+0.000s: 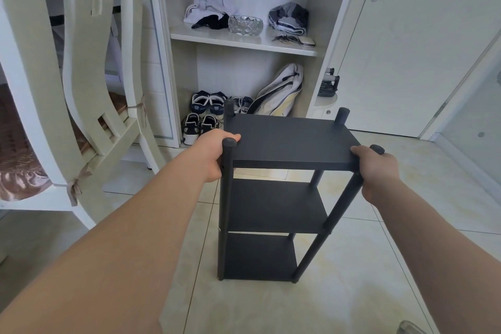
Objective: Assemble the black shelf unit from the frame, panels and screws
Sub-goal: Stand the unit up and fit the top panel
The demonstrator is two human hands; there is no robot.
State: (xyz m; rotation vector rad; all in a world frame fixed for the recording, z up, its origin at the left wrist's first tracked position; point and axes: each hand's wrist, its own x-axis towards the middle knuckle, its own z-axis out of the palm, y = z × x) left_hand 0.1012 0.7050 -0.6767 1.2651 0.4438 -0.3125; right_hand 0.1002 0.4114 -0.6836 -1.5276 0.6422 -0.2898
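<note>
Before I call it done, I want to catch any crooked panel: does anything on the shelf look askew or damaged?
Nothing stands out. The shelf is upright; its three panels look level and parallel. The left hand and right hand grip its near posts.

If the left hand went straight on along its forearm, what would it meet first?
The left hand grips the near-left post, so it would press into that post at once. The top panel seems to lie just behind it, though depth is unclear.
</note>
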